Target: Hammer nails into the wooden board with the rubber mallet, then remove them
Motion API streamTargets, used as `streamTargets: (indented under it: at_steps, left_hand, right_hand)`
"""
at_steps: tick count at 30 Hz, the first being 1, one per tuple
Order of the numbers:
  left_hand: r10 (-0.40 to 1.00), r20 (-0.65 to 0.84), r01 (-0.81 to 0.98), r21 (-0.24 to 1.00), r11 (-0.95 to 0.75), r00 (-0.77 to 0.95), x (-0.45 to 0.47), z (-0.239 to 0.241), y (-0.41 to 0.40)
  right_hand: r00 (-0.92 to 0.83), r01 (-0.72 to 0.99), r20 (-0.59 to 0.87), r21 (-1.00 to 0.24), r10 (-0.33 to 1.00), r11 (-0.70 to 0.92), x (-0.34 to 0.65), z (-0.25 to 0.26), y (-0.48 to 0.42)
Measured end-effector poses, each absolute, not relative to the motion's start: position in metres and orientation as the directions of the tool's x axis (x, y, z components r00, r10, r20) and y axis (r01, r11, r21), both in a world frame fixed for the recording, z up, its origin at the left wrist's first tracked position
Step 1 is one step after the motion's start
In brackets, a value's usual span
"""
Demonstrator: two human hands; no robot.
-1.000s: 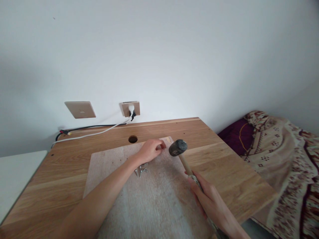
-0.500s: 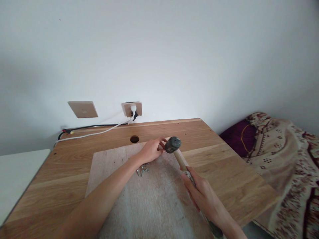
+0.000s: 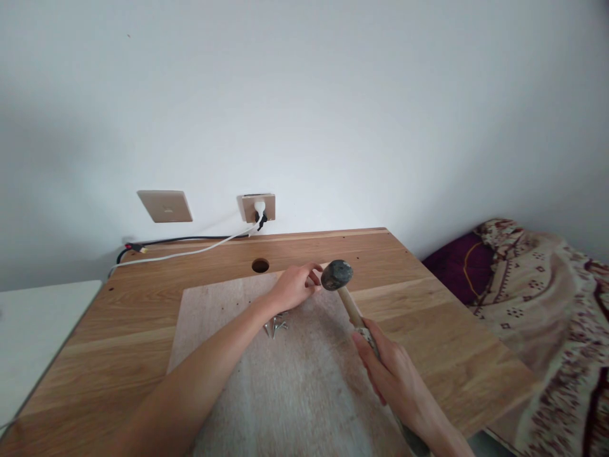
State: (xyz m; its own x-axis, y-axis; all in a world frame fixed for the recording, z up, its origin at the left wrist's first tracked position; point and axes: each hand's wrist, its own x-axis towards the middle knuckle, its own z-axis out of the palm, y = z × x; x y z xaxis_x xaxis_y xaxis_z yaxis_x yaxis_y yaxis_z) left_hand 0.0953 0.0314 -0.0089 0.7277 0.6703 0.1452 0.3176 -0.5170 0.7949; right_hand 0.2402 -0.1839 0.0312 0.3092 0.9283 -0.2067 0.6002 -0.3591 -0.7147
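Observation:
My right hand [image 3: 392, 365] is wrapped round the wooden handle of a mallet [image 3: 337, 275] with a dark, worn head. The mallet slants up to the left, its head just right of my left fingertips. Near the far right corner of a pale wooden board [image 3: 285, 387], my left hand [image 3: 297, 287] has its thumb and fingers pinched together. Whatever they hold is too small or hidden to make out. Several shiny metal nails or screws [image 3: 276, 327] lie in a small pile on the board, beside my left wrist.
The board rests on a wooden table [image 3: 451, 330] with a round hole [image 3: 260, 265] near the wall. A white cable [image 3: 190, 254] and a black one run left from a wall socket [image 3: 266, 207]. Patterned bedding [image 3: 533, 304] is on the right; a white surface [image 3: 42, 343] stands left.
The whole view has shifted slightly. Both hands keep nearly the same pose, with the mallet head still close to my left fingertips.

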Motion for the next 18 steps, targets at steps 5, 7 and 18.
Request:
streamTargets:
  at_steps: [5,7,18]
  left_hand:
    - [0.671,0.139,0.311,0.806,-0.504,0.729,0.0958,-0.0105,0.0320]
    - [0.668,0.141,0.307,0.806,-0.506,0.731,0.0959,-0.0110,0.0323]
    - [0.667,0.164,0.298,0.800,-0.521,0.727,0.0946,-0.0108,0.0335]
  right_hand:
    - [0.282,0.609,-0.219,-0.711,0.934,-0.350,0.2399,0.0315,-0.1850]
    - [0.294,0.605,-0.218,-0.711,0.931,-0.358,0.2396,0.0314,-0.1851]
    - [0.270,0.595,-0.243,-0.718,0.932,-0.360,0.2387,0.0350,-0.1825]
